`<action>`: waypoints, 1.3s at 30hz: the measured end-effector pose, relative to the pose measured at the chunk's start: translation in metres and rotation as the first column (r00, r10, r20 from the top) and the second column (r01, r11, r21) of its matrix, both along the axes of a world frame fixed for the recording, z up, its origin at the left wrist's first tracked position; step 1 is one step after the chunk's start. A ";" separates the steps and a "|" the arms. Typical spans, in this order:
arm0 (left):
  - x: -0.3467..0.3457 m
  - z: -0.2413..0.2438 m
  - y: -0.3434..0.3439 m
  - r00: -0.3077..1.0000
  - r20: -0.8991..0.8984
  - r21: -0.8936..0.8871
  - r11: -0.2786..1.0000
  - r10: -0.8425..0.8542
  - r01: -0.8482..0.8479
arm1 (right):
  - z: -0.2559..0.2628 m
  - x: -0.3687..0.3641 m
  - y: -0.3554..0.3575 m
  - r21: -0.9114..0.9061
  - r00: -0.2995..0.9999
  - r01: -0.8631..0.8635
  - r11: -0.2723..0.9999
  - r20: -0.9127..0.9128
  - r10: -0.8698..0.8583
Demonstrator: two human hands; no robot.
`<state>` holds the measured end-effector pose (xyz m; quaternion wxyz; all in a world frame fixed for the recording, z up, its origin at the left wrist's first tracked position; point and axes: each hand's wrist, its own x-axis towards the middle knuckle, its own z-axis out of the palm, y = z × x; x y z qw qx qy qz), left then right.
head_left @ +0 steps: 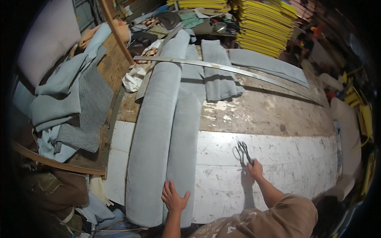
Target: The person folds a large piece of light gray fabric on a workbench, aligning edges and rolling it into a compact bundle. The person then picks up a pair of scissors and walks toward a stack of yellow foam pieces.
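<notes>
My left hand (175, 198) lies palm down with fingers spread on the grey fabric, near the seam between a thick fabric roll (153, 134) and a flatter fabric fold (184, 136). Off to the right, my right hand (255, 170) grips a pair of dark scissors (244, 150) with the looped handles pointing away from me. The scissors are held above the white worktable surface (220, 181) and cast a shadow on it. My right hand covers the scissors' blade end.
A long metal straightedge (220, 66) crosses the roll and the cut grey fabric pieces (218, 86). Another grey piece (268, 65) lies at the far right. Yellow-edged stacked sheets (265, 26) stand behind. Draped grey fabric (95, 104) hangs over a wooden frame (59, 162) at left.
</notes>
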<state>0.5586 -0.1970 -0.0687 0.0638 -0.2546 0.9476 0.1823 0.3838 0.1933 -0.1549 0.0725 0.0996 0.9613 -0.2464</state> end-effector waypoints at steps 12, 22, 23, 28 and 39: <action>0.006 0.015 0.029 0.987 -0.035 -0.278 0.950 -0.160 0.144 | 0.049 0.256 0.126 0.043 0.950 0.250 0.967 0.184 -0.253; 0.078 0.015 0.088 0.980 0.125 -0.281 0.942 -0.154 0.184 | 0.011 0.264 0.168 -0.095 0.921 0.102 0.990 0.386 -0.058; 0.089 0.013 0.096 0.984 0.110 -0.279 0.945 -0.143 0.168 | 0.003 0.263 0.173 -0.120 0.920 0.075 0.990 0.392 -0.022; 0.155 -0.002 0.161 0.993 0.098 -0.139 0.987 -0.072 0.085 | 0.000 0.246 0.189 -0.224 0.911 -0.009 0.975 0.399 0.100; 0.322 -0.130 0.256 0.953 0.291 0.665 0.733 -0.079 -0.142 | 0.007 0.244 0.186 -0.219 0.922 -0.059 0.974 0.361 0.136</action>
